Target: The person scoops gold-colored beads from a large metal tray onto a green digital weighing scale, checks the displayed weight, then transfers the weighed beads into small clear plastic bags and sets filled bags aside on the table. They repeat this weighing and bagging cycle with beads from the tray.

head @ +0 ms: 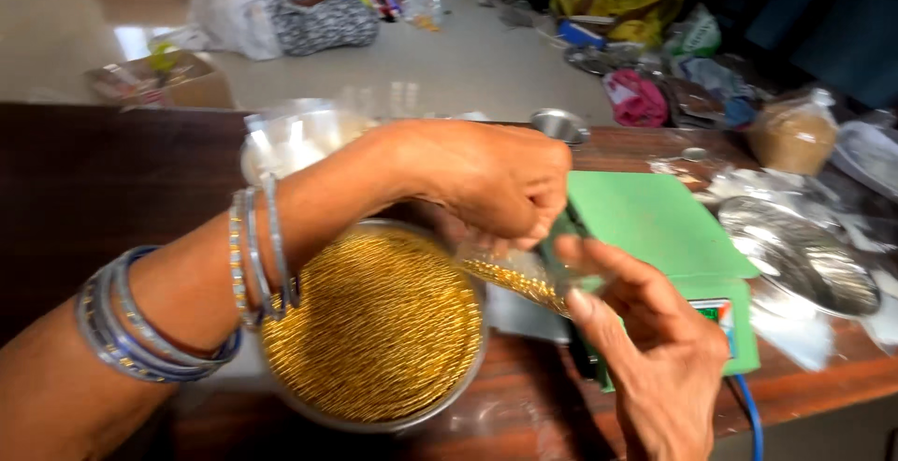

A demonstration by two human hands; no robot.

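Hands filling pouch over bowl (281, 396)
Left hand (486, 180) pinches clear pouch (514, 279) of gold beads (374, 321); right hand (655, 349) half-curled, steadying it; best kept above bowl.

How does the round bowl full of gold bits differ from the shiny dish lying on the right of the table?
The steel bowl is deep and packed with gold beads; the flat steel dish is shallow and holds no beads. The bowl sits under the person's hands, left hand and right hand; the dish lies untouched past the green scale. Both are round, shiny metal.
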